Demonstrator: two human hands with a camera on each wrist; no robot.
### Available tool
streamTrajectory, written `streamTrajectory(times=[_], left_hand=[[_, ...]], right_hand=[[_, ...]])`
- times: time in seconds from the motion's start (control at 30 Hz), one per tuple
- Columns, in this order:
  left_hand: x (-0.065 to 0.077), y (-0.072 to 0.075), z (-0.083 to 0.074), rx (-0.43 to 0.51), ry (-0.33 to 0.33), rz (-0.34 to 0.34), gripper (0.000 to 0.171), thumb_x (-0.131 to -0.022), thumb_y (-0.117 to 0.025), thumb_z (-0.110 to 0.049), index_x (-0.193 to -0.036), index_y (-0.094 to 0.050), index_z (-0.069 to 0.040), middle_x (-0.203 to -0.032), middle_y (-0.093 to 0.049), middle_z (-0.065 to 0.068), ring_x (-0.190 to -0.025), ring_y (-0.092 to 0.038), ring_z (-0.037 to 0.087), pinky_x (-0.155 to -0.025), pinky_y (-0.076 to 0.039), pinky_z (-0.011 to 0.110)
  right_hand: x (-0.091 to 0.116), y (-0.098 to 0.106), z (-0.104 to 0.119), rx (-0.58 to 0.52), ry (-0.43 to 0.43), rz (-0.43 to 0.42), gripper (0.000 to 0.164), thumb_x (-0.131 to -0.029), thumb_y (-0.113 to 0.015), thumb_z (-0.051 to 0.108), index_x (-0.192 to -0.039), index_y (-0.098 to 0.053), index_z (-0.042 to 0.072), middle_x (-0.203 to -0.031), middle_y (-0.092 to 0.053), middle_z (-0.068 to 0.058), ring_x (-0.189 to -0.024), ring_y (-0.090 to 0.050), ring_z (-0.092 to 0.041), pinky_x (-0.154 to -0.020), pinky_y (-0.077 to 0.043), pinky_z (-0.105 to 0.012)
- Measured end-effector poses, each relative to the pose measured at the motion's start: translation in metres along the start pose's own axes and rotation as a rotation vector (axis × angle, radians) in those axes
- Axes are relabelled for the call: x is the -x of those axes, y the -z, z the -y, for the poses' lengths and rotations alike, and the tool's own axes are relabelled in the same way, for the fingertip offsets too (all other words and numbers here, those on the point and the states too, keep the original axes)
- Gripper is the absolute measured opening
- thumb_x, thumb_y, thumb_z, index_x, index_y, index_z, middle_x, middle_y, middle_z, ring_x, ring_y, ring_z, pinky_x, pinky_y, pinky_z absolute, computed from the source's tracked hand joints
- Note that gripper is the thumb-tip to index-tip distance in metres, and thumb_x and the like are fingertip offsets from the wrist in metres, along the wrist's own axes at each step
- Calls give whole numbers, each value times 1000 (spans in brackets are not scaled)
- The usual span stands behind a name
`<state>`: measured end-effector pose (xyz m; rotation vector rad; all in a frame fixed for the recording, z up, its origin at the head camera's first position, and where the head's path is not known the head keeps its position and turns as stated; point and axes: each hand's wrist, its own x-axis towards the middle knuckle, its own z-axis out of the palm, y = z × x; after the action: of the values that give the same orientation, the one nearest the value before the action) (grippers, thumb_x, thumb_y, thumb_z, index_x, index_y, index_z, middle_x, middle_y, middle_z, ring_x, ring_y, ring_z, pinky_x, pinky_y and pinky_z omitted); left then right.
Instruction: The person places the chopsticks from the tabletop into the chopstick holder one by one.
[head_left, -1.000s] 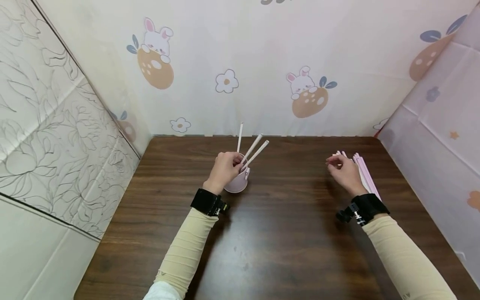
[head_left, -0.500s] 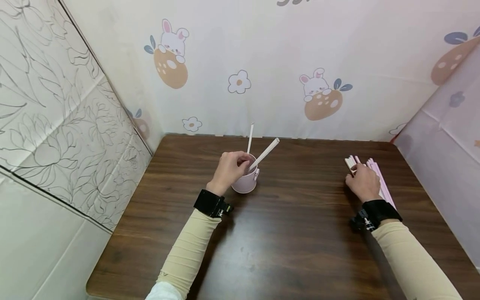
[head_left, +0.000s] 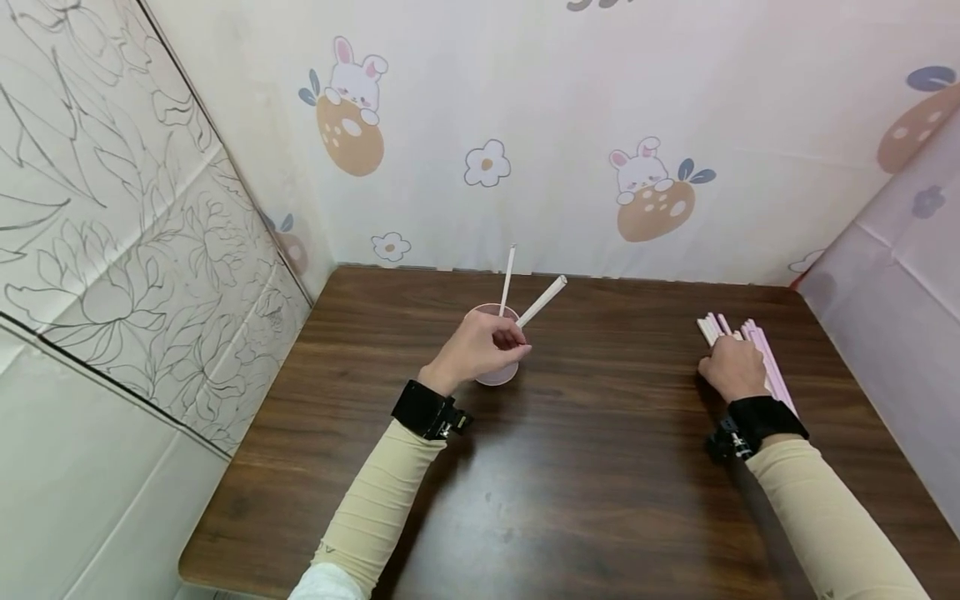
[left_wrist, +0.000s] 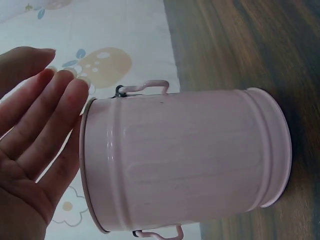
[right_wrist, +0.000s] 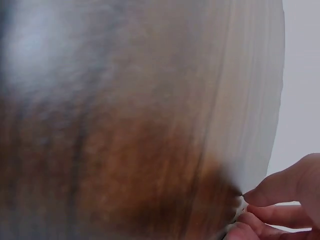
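Observation:
A small pale pink metal bucket with side handles stands upright on the table. White straw-like sticks jut from it: one nearly upright stick and a thicker-looking slanted one, perhaps two side by side. My left hand is at the bucket's rim, partly covering it in the head view. Its loosely bent fingers hold nothing in the left wrist view. At the right, my right hand rests over a bundle of pink and white sticks. Thumb and fingertips come close together; whether they pinch a stick is unclear.
The dark wood table reaches back to a wall covering printed with rabbits. A flower-lined white panel rises at the left, another printed sheet at the right.
My left hand has let go of a slanted stick and shifted right across the bucket's rim. The right hand has come down onto the bundle, its fingers curling. The head view has turned slightly.

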<state>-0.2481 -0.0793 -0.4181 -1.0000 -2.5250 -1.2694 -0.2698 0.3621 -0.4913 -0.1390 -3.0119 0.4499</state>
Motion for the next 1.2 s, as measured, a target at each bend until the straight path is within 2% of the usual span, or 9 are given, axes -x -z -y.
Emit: streamTrajectory(times=[0.17, 0.3, 0.47, 0.6, 0.8, 0.9, 1.03, 1.13, 1.2], left_hand=[[-1, -7, -10, -79, -112, -21, 4, -87, -77, -10, -88, -78, -6, -79, -77, 2, -76, -73, 10, -81, -59, 30], [-1, -13, -19, -46, -174, -6, 3, -88, -76, -8, -89, -78, -6, -81, -77, 2, -75, -71, 11, -73, -60, 29], [1, -29, -24, 34, -176, 83, 3, -89, -76, -8, -90, -78, -5, -81, -77, 2, -73, -69, 4, -72, -60, 21], [0, -45, -26, 42, -159, 160, 3, -90, -76, -8, -91, -78, -6, -83, -78, 2, -74, -70, 4, -74, -58, 15], [-2, -63, -27, 21, -133, 253, 4, -92, -74, -9, -92, -78, -9, -84, -78, 0, -77, -70, 3, -77, -60, 21], [-2, -68, -25, 11, -116, 280, 5, -93, -73, -10, -94, -78, -10, -86, -78, 0, -78, -69, 0, -78, -60, 20], [-4, -72, -24, 27, -59, 308, 12, -94, -72, -10, -103, -77, -5, -94, -80, 3, -84, -72, 3, -82, -59, 18], [-7, -73, -24, 47, -11, 326, 24, -94, -74, -13, -115, -75, -2, -104, -80, 8, -93, -75, 9, -85, -58, 17], [-9, -75, -24, 65, 20, 331, 32, -94, -75, -17, -122, -72, -1, -111, -79, 11, -98, -77, 12, -87, -58, 16]], right_hand=[[0, -1, -6, 15, 14, -63, 19, -76, -57, 5, -61, -58, -6, -77, -61, -40, -65, -58, -59, -50, -45, -60], [0, -1, -9, 15, 29, -95, 19, -74, -58, 4, -59, -56, -7, -69, -59, -37, -62, -57, -56, -53, -45, -62], [0, 3, -8, 34, 19, -43, 18, -74, -61, 5, -64, -56, -8, -70, -58, -36, -63, -57, -58, -50, -45, -60], [0, 8, -2, 61, 52, 4, 19, -72, -66, 6, -61, -55, -3, -72, -59, -36, -66, -58, -57, -50, -46, -58], [-3, 15, 16, 87, 99, 64, 31, -75, -78, 17, -61, -56, -1, -70, -62, -32, -68, -61, -53, -58, -49, -61], [-4, 21, 34, 30, 127, 77, 30, -78, -79, 20, -64, -63, -1, -68, -66, -23, -69, -63, -49, -61, -48, -55], [-1, 37, 64, -124, 161, 120, 22, -84, -77, 21, -77, -73, 0, -69, -72, -11, -65, -68, -29, -60, -46, -36], [4, 51, 90, -271, 184, 176, 22, -90, -73, 20, -95, -74, -2, -80, -76, -12, -64, -71, -16, -61, -51, -27], [8, 58, 105, -383, 211, 207, 24, -93, -72, 19, -104, -73, -3, -89, -77, -16, -67, -74, -12, -63, -55, -24]])
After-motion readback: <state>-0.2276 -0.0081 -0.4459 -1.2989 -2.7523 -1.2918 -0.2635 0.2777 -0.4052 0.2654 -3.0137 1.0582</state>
